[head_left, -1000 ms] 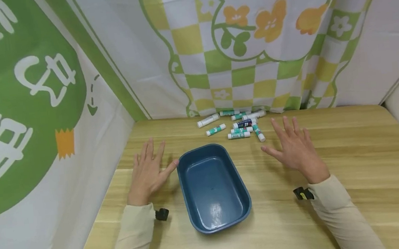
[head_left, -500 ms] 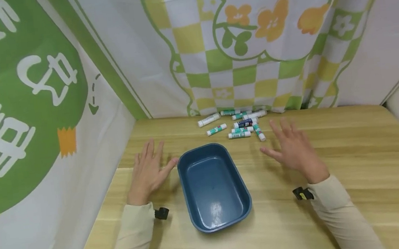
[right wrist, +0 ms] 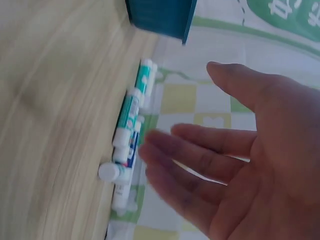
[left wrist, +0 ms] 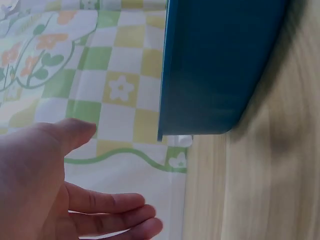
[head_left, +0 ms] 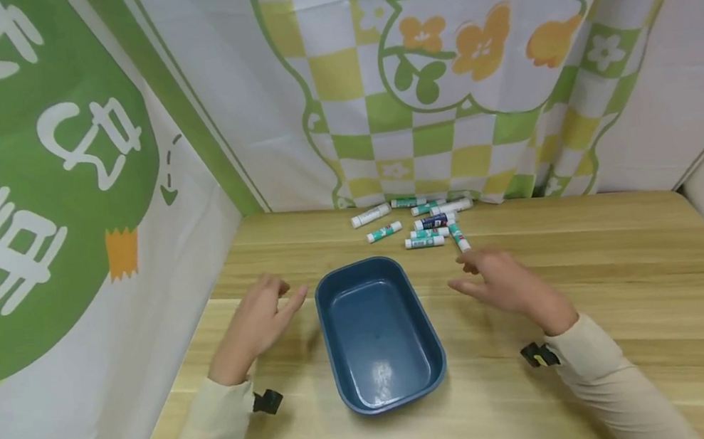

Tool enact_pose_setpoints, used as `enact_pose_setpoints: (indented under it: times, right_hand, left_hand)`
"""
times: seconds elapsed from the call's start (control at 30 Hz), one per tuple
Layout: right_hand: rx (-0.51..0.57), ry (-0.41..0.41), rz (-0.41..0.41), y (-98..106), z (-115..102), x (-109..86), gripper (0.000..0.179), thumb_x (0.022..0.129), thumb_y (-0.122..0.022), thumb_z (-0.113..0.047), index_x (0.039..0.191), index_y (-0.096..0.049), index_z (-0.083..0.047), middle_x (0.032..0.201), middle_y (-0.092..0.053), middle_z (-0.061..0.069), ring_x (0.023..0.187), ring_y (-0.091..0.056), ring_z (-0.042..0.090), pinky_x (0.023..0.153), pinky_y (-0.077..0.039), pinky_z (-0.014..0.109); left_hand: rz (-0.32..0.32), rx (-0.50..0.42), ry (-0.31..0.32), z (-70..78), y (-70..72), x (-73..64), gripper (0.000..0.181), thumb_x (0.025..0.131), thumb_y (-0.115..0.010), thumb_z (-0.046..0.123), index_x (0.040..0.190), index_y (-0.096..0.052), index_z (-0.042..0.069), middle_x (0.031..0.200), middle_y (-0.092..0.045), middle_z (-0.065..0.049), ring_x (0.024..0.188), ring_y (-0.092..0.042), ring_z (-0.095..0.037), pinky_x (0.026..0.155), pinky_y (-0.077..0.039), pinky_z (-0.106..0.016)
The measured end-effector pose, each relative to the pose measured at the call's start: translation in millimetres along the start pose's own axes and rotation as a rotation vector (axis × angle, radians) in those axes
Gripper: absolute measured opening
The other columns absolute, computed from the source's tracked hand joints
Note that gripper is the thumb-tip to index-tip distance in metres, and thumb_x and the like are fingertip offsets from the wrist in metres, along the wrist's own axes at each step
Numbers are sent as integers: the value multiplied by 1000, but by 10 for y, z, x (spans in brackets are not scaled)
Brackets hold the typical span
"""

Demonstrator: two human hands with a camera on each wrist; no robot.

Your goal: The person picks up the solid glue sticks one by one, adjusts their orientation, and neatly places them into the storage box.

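A deep blue rectangular bin [head_left: 377, 338] stands on the wooden table between the two hands. My left hand [head_left: 256, 326] hovers left of the bin, apart from it, its fingers relaxed and holding nothing. On the other side, my right hand [head_left: 507, 285] is raised above the table with loosely bent fingers and nothing in them. Beyond its fingertips lies a pile of glue sticks, among them a green-and-white glue stick [head_left: 458, 235], a dark blue glue stick [head_left: 432, 221] and a white glue stick [head_left: 371, 215]. In the right wrist view the glue sticks [right wrist: 127, 117] appear past the fingers.
The wooden table [head_left: 624, 291] runs back to a patterned curtain [head_left: 434, 146] right behind the glue sticks. At the left a green-and-white cloth [head_left: 75, 277] hangs along the table's edge. Black camera mounts [head_left: 268, 401] sit at the wrists.
Both hands have gone from spread, straight fingers to loosely bent ones. The left hand has drawn back slightly from the bin's edge. Bin and glue sticks stay in place.
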State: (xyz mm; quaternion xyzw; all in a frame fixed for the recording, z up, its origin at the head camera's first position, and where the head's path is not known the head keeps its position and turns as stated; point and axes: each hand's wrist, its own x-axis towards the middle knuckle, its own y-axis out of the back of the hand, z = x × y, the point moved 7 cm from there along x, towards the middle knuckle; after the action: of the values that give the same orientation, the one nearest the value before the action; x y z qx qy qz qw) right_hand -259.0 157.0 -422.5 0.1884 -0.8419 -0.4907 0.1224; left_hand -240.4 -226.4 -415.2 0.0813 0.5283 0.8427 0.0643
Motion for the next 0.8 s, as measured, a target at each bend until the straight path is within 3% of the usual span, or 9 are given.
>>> enact_pose_setpoints:
  times: [0.13, 0.23, 0.37, 0.57, 0.8]
  right_hand:
    - [34, 44, -32, -65, -87, 15, 41, 104, -68, -37, 120, -74, 1, 102, -76, 8, 88, -69, 16, 81, -61, 40]
    - [79, 60, -56, -137, -137, 11, 32, 103, -69, -37, 106, -77, -6, 89, -74, -1, 76, -63, 8, 72, -57, 30]
    - [132, 59, -89, -267, -197, -13, 25, 103, -70, -35, 94, -77, -13, 82, -73, -6, 70, -60, 5, 66, -53, 24]
    - [212, 58, -126, -426, -288, -44, 26, 104, -68, -30, 94, -79, -9, 79, -72, -3, 66, -59, 6, 61, -51, 22]
    - [312, 52, -140, -509, -357, -53, 25, 105, -66, -25, 89, -79, -12, 76, -73, 1, 65, -59, 9, 57, -50, 23]
  left_hand:
    - [-74, -78, 13, 2, -35, -98, 52, 109, -55, 48, 113, -71, -1, 109, -75, -15, 101, -71, -28, 87, -60, -47]
    - [-131, -156, 27, 12, -108, -164, 41, 108, -58, 43, 102, -72, 4, 95, -76, -9, 86, -69, -18, 75, -59, -37]
    - [-177, -246, 36, 53, -261, -247, 38, 108, -60, 38, 93, -74, 5, 84, -75, -9, 73, -63, -12, 65, -54, -28]
    - [-211, -349, 10, 157, -481, -332, 37, 107, -62, 36, 88, -74, 6, 78, -73, -6, 68, -63, -11, 57, -51, -24]
    - [-164, -416, -24, 210, -539, -365, 29, 106, -65, 27, 86, -73, 7, 78, -75, -8, 68, -67, -15, 56, -50, -21]
